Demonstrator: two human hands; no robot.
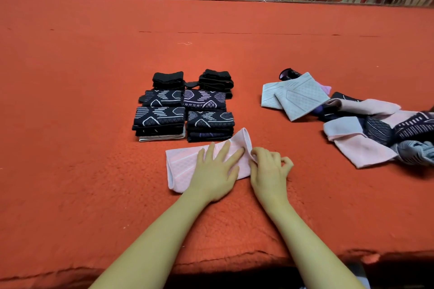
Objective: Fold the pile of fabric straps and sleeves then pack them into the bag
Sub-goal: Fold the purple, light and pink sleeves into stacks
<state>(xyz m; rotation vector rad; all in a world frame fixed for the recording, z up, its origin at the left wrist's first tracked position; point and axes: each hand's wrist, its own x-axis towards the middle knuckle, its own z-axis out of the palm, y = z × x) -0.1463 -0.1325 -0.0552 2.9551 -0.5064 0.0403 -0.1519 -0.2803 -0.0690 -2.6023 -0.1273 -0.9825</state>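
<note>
**Pink sleeve flat under the left palm, right fingers at its end**

The pale pink knitted fabric sleeve [187, 164] lies on the orange-red fleece-covered table [70, 101] just below the centre of the frame, directly ahead of both hands. Its long axis runs roughly left to right, rising a little toward the right, where its open end tips up toward the folded stacks.

The left hand [215, 173] lies on the sleeve's right half with fingers straight and spread, pressing it flat. The right hand [270, 169] sits at the sleeve's right end, fingers curled, its fingertips pinching the edge of the cloth there. That hand is the nearer to the free end, so a fold would most likely carry this end leftward over the part the left palm pins.

Just above the sleeve, at frame centre, stand the stacks of folded dark patterned sleeves and black straps [184, 105], set in two columns; the sleeve's raised end nearly touches the nearest stack. At the right of the frame sprawls the unfolded pile of grey, pink and dark sleeves [352, 115], well apart from the hands.

No bag shows anywhere in view, so packing seems some way off.
</note>
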